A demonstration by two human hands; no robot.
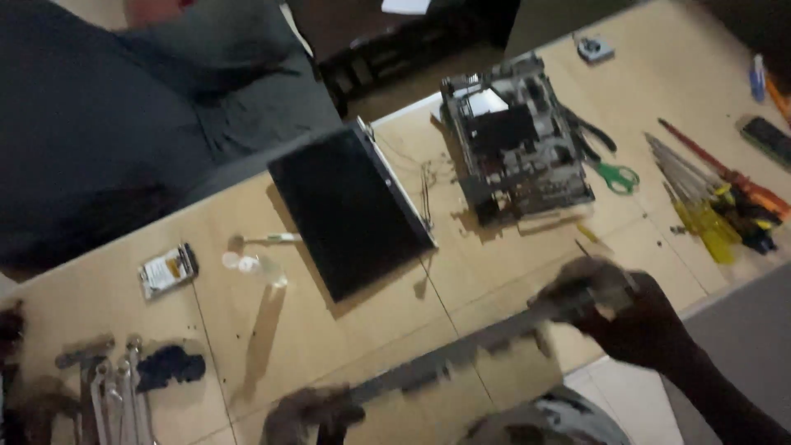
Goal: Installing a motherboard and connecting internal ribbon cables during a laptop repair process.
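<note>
My left hand [311, 412] and my right hand [614, 309] hold the two ends of a long, flat grey panel [461, 350], blurred with motion, just above the near edge of the wooden table [346, 330]. Beyond it lies a dark laptop screen panel [350, 210] on the table. Further back sits a stripped laptop chassis [515, 148] with exposed boards and brackets.
Screwdrivers with yellow and red handles [713, 198] and green-handled scissors [614, 173] lie at the right. A hard drive [167, 270], a small clear bottle [255, 265] and wrenches [119, 391] lie at the left. A person in a dark grey shirt [140, 115] stands across the table.
</note>
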